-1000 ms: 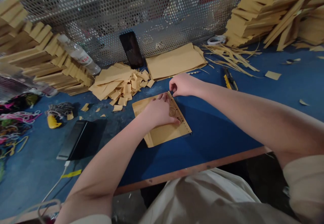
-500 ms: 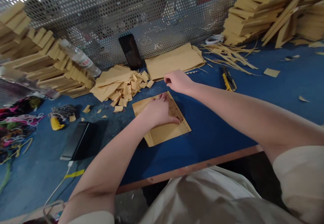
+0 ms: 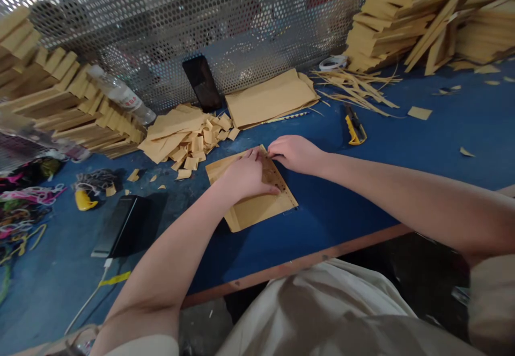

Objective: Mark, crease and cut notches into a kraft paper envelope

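A brown kraft paper piece, shaped like a flat bag or envelope, lies at a slant on the blue table. My left hand rests flat on it, thumb and fingers spread. Along the paper's right side runs a see-through ruler-like strip with dark marks, partly under my left hand. At the paper's upper right corner is my right hand, its fingers pinched together. Whatever lies between those fingertips is too small or hidden to make out.
Behind the hands lie paper scraps, a stack of paper sheets and a striped pencil. A yellow cutter lies to the right. A phone leans on the mesh. A black box with a cable sits left.
My right hand has come down from above the paper to its upper right corner, uncovering the pencil behind. My left hand stays pressed on the paper. The view has shifted slightly.
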Action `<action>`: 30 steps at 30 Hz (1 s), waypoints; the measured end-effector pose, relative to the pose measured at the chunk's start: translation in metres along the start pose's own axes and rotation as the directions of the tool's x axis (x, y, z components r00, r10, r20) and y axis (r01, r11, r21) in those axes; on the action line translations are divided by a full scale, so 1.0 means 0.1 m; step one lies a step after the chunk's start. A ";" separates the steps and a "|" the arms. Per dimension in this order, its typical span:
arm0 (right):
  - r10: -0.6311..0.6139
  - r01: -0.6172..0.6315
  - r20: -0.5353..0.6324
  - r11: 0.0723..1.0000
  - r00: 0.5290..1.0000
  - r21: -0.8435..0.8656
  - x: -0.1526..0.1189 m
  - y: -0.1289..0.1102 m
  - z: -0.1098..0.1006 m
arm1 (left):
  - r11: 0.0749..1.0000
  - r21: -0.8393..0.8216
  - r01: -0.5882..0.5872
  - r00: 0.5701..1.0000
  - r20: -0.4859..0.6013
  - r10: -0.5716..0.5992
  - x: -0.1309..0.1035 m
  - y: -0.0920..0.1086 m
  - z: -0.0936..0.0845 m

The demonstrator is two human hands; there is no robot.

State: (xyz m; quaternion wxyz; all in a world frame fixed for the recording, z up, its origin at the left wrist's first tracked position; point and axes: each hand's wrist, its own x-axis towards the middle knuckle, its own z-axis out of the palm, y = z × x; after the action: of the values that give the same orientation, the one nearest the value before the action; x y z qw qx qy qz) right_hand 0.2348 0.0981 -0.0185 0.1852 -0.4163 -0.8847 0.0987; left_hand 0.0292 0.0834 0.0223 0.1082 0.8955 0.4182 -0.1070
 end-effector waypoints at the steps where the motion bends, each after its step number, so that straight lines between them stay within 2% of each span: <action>1: -0.008 0.008 0.005 1.000 1.000 -0.004 -0.03 -0.02 -0.01 | 1.000 0.000 0.006 1.000 0.003 -0.006 -0.01 0.01 -0.01; 9: -0.046 0.047 0.023 0.999 0.999 -0.022 -0.37 -0.18 -0.05 | 0.999 0.013 0.042 0.998 0.052 -0.043 -0.01 0.05 -0.05; 20: -0.116 0.113 -0.039 0.992 0.993 -0.058 -0.75 -0.34 -0.01 | 0.999 0.040 0.023 0.998 0.059 -0.025 -0.01 0.05 -0.05; 30: -0.168 0.164 -0.044 0.984 0.985 -0.076 -1.02 -0.50 -0.02 | 1.000 0.027 0.007 1.000 0.027 -0.008 0.01 0.00 0.00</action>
State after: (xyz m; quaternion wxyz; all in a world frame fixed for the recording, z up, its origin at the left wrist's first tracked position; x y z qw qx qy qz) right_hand 0.2601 -0.0125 -0.0249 0.1999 -0.3499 -0.9143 0.0407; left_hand 0.0303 0.0842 0.0216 0.1014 0.8937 0.4187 -0.1253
